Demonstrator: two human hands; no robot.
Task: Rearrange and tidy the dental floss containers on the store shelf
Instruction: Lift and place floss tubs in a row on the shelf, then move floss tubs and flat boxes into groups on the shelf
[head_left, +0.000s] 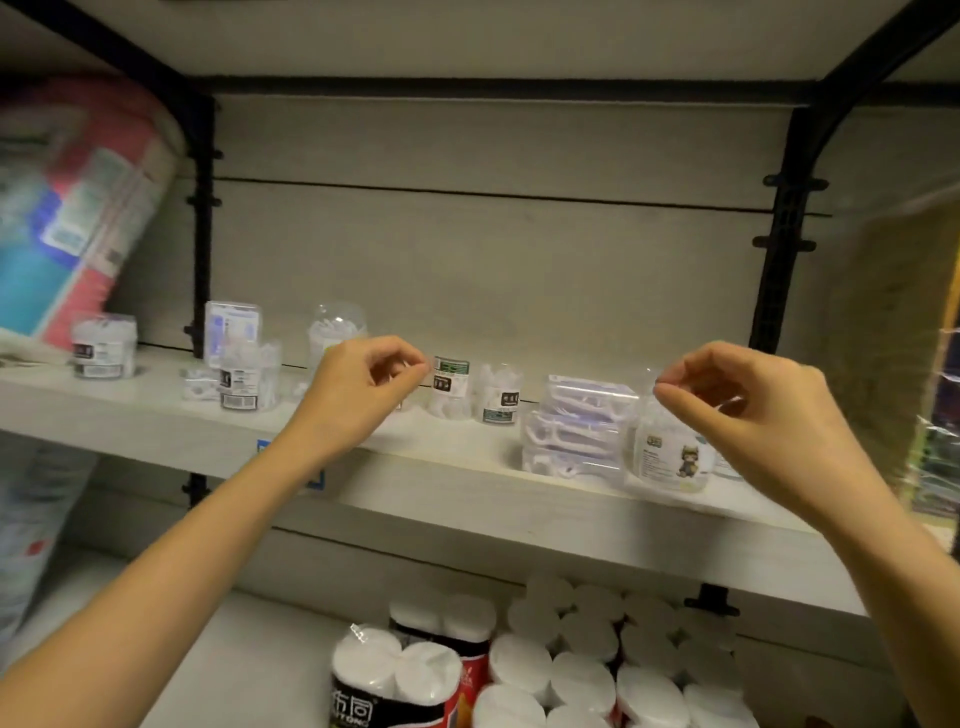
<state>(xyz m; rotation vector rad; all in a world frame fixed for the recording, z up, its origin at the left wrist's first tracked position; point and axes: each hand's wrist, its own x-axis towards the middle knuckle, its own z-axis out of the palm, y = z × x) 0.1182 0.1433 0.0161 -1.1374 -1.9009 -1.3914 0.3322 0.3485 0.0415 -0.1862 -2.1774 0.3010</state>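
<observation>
1. Hovering before the shelf's (457, 447) front edge, the left hand (363, 384) has its fingers curled, thumb meeting forefinger, with nothing visible between them.
2. The right hand (737, 400) curls likewise at the top of the cartoon-label jar (665, 457) near the shelf's right end; I cannot tell whether it pinches the jar.
3. Dental floss containers (244, 379) stand scattered along the shelf, with stacked flat packs (576, 431) touching the jar.

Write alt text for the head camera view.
A person's left hand and right hand, fingers curled, are raised before a pale shelf of small clear floss containers; the right hand is at the top of a cartoon-labelled jar, though a grip is unclear. Wrapped toilet paper rolls sit on a lower shelf.
</observation>
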